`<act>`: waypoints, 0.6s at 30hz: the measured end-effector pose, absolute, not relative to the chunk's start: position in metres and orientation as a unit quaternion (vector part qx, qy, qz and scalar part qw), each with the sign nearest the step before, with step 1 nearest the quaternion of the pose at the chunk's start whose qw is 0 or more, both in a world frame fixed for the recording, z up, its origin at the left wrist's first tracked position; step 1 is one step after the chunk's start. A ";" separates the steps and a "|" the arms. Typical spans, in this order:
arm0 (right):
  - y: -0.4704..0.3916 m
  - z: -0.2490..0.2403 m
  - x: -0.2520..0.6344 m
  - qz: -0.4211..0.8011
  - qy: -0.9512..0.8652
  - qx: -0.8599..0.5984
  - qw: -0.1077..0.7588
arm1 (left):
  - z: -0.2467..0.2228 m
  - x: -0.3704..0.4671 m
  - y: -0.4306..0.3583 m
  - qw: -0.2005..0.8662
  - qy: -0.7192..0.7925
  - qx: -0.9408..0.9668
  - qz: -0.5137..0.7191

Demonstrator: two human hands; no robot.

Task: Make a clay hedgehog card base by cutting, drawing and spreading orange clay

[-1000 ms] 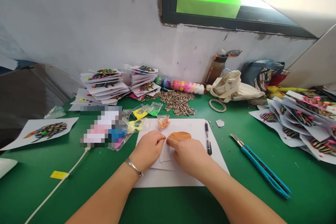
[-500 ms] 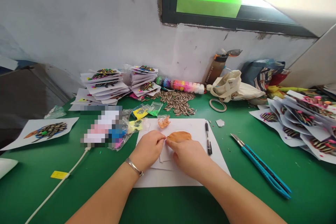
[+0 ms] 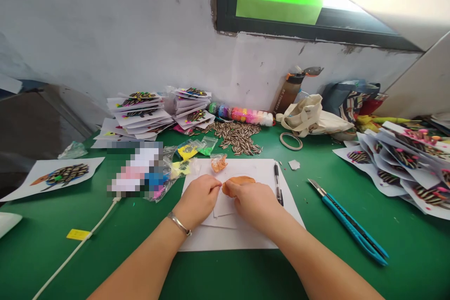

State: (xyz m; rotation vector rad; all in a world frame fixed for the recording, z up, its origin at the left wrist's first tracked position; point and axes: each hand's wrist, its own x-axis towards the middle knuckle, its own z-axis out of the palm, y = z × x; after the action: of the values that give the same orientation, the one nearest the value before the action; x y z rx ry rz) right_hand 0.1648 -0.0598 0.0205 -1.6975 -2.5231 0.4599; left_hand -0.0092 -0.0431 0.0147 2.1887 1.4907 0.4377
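A flattened piece of orange modelling clay (image 3: 242, 180) lies on white paper sheets (image 3: 225, 241) in front of me. My right hand (image 3: 253, 204) is over it, fingers curled and index finger pressed on its left part, covering the near edge. Just left of the clay, my left hand (image 3: 199, 199) is closed with thumb and index fingertips pinched together; whatever they hold is too small to make out. A crumpled clear bag with orange clay (image 3: 219, 163) sits behind the hands. A black pen (image 3: 278, 183) rests on the paper to the right.
A blue utility knife (image 3: 348, 222) lies at the right, blade showing. Behind are loose sunflower seeds (image 3: 239, 137), a tape roll (image 3: 291, 141) and bags of coloured clay (image 3: 188, 151). Stacked seed pictures (image 3: 135, 115) stand at the back left, more (image 3: 404, 164) at the right.
My right index finger has drawn back to the right from beside the left fingertips onto the clay. The clay's left edge now shows. My left hand stays in place.
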 end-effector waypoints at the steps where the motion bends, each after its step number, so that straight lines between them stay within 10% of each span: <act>1: -0.059 0.020 0.164 0.148 -0.821 -0.550 0.032 | 0.015 -0.009 -0.043 0.227 0.541 0.794 0.157; 18: -0.063 0.021 0.163 0.157 -0.822 -0.547 0.039 | 0.012 -0.009 -0.043 0.232 0.535 0.795 0.167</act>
State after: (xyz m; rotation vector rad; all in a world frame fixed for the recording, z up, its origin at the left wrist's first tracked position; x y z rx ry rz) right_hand 0.1629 -0.0627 0.0214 -1.6761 -2.5194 0.4828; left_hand -0.0093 -0.0429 0.0120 2.1847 1.4693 0.4583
